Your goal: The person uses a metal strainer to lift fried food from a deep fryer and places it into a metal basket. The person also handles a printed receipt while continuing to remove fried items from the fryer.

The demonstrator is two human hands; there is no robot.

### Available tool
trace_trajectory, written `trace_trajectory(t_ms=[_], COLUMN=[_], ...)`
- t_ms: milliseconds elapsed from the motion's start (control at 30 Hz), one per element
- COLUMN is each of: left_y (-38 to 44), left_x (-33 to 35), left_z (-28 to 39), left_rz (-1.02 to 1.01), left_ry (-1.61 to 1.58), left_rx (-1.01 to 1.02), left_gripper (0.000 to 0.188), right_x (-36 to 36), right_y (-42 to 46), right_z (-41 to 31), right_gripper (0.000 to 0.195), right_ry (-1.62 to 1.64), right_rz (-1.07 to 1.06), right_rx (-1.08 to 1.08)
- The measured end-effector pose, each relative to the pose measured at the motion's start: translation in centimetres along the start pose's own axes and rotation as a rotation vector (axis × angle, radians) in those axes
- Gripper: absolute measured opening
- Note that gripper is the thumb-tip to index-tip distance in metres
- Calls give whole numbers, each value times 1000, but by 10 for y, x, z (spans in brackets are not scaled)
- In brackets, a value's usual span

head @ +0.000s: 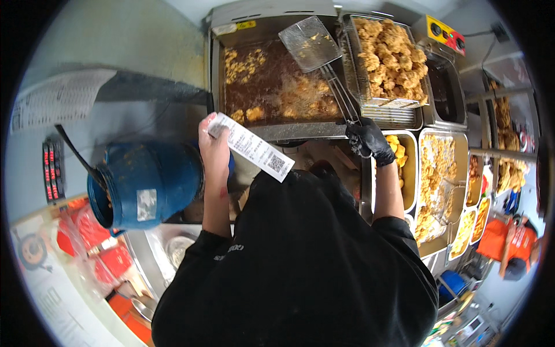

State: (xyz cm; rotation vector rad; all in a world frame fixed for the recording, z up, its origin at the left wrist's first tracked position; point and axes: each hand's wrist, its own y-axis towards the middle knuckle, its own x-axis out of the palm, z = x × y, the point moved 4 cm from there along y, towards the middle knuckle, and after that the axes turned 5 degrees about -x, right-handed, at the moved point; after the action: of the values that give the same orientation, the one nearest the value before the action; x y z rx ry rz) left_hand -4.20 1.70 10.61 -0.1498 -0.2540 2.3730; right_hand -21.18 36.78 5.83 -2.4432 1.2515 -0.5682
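My bare left hand point(214, 139) grips a long printed paper receipt point(256, 149) by its upper end, in front of the fryer. A black glove covers my right hand point(366, 141), which is closed on the wire handle of a square mesh skimmer point(310, 43). The skimmer's mesh head lies over the upper right part of a wide deep fryer point(260, 93) and has a few crumbs on it. Small pieces float at the fryer's upper left, while larger battered pieces bubble in the dark oil near its front.
Fried chicken point(392, 60) fills a wire basket right of the fryer. Steel trays point(459, 173) of fried food stand below it. At left are a blue plastic barrel point(151, 186) with a black handle sticking out and a red digital timer point(53, 171). A person in orange point(507, 243) is far right.
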Motion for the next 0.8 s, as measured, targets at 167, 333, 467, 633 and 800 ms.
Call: trace_trajectory(t_ms=[167,333,467,633,800], left_y=[-6,-10,-20,-30,-34], left_x=[-24,-60,-81,-101,-109], left_z=[3,-21,-26,-33,-38], left_rz=[87,173,273,360,394], left_ry=[6,-57,-9,-30,-63], left_rx=[22,13,2,-78,-75], left_gripper=[38,38,39,40,40], right_x=[-27,-52,-70,-95,-91], right_y=[54,84,76,41,-4], right_z=[24,45,44,46,61], right_gripper=[21,28,27,25,20], right_ry=[-863,-1468,-1506,-1406,-1032], right_rz=[105,78,58,-26,21], right_rx=[-144,-350,-263,-572,226])
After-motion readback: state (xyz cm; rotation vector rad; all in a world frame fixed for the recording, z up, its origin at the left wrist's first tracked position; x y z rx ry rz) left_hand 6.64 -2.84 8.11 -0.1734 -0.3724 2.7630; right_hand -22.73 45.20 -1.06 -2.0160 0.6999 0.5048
